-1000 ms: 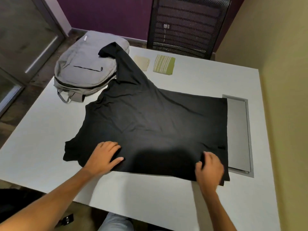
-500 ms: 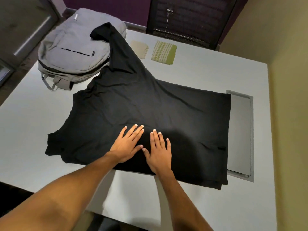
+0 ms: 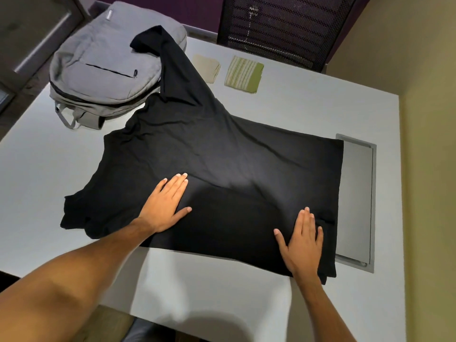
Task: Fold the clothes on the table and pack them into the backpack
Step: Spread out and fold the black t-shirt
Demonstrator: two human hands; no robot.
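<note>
Two hands: left hand [image 3: 165,206] and right hand [image 3: 302,240] lay flat, fingers spread, holding nothing
Shirt [image 3: 222,169]: near table's [image 3: 308,107] front edge
Tip: smoothing outward should flatten wrinkles

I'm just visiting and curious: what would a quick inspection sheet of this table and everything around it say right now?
Surface: white table with a grey metal hatch set in at the right.
Job's things: black shirt spread flat, one sleeve draped over the grey backpack, whose zips look closed.
Clutter: a beige folded cloth and a green striped folded cloth side by side at the far edge.
Hands: left hand and right hand both lie flat, palms down, on the shirt's near part, apart from each other.
Cables: nothing seen.
Surroundings: black mesh chair behind the table, purple wall beyond, yellowish wall at right.
</note>
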